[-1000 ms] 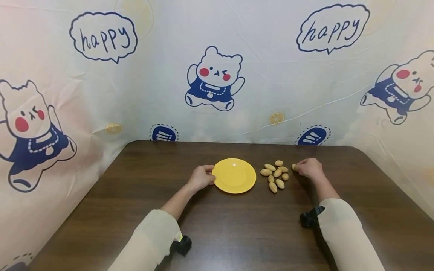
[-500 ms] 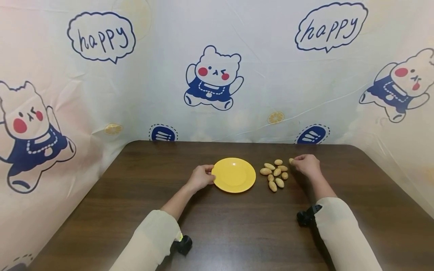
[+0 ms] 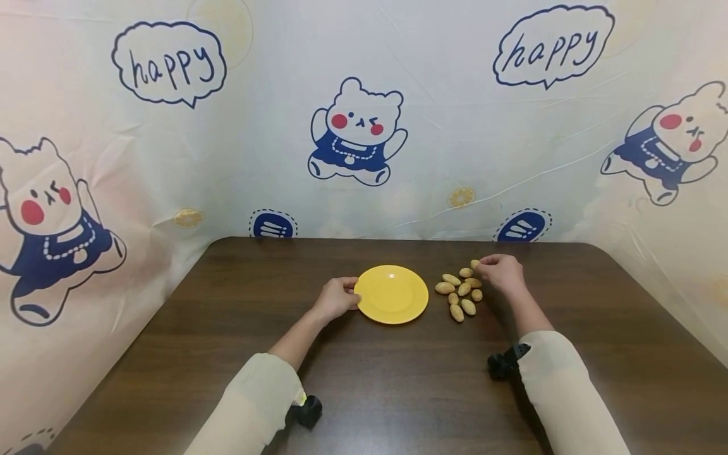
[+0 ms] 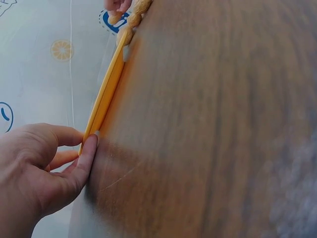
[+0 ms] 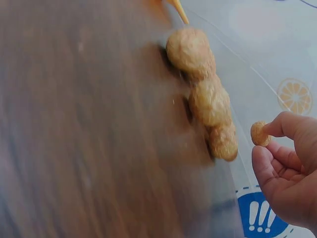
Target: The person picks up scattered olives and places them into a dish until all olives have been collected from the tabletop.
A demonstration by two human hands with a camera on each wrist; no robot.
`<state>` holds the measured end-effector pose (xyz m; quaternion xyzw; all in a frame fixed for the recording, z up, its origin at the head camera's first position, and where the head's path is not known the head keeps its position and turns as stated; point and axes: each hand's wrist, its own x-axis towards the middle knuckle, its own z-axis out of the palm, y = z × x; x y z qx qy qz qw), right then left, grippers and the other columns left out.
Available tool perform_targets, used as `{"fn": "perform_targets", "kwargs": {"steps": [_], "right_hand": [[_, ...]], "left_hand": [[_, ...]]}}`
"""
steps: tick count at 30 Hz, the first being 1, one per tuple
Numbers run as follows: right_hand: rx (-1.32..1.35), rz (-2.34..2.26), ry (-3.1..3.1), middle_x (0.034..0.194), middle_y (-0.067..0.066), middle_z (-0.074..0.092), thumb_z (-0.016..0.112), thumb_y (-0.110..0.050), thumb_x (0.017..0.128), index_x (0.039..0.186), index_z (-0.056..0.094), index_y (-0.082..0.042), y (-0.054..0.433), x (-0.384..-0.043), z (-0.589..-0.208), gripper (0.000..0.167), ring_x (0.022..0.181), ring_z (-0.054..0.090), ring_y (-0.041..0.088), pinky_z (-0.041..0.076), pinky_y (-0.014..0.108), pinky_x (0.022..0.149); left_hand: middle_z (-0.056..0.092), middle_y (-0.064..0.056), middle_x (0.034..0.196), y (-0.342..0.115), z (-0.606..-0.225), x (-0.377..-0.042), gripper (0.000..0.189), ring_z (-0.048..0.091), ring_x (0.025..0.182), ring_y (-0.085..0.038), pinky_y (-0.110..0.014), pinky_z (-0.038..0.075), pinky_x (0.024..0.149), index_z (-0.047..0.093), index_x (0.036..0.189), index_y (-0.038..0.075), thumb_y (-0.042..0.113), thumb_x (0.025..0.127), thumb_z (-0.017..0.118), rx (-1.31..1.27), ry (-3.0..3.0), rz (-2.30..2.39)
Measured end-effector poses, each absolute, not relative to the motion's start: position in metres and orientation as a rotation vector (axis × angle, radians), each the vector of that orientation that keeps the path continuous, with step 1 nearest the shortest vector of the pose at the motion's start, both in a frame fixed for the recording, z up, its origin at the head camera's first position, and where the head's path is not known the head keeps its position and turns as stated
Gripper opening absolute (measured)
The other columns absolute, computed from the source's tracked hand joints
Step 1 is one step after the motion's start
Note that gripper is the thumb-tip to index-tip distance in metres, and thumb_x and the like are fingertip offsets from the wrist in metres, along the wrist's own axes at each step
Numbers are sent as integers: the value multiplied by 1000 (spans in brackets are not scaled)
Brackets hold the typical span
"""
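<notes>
My left hand [image 3: 334, 298] pinches the left rim of a round yellow plate [image 3: 392, 294] on the table. In the left wrist view, the plate [image 4: 106, 94] appears edge-on, with the left hand's thumb and fingers at its near edge. My right hand [image 3: 503, 273] pinches one tan, unshelled peanut [image 3: 475, 265] just beyond the far right of a loose pile. In the right wrist view, that peanut [image 5: 260, 134] sits between thumb and fingertips, apart from the others. Several similar peanuts [image 3: 464, 289] lie together right of the plate.
The dark brown wooden table [image 3: 364, 379] has rounded far corners. Behind it hangs a pale curtain [image 3: 443, 126] printed with cartoon bears. A small black camera [image 3: 500, 366] is strapped at the right wrist, another camera [image 3: 309, 411] at the left.
My right hand has carried the pinched peanut leftward and slightly away, from right of the pile to its far right edge. The left hand and plate stay put.
</notes>
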<state>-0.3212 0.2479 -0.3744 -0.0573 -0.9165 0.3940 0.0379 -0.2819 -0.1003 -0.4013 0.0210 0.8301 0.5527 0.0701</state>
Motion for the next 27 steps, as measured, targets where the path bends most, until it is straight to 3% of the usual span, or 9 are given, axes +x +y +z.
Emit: {"fn": "perform_targets", "kwargs": {"steps": [7,15,27], "right_hand": [[-130,1254,-2811,100,18,65,58,-23,88,110,62,3,232,-321,-371,35,88,62,28,50,33,70],[-70,1271,-2803,95,18,67,59,-23,87,109,63,3,211,-322,-368,34,87,63,30,50,31,67],[-10,1328,-2822,105,17,62,60,-24,88,111,63,-1,177,-325,-365,33,90,59,28,51,36,74]], "left_hand": [[56,-17,107,-100,-402,-282,49,58,89,-21,-29,56,70,45,132,-8,-6,85,59,62,2501,1663],[56,-18,110,-101,-400,-281,48,58,91,-23,-29,56,72,45,131,-8,-6,85,59,60,2504,1663],[57,-16,107,-101,-402,-283,49,59,89,-21,-29,56,71,46,131,-7,-5,85,60,46,2502,1665]]}}
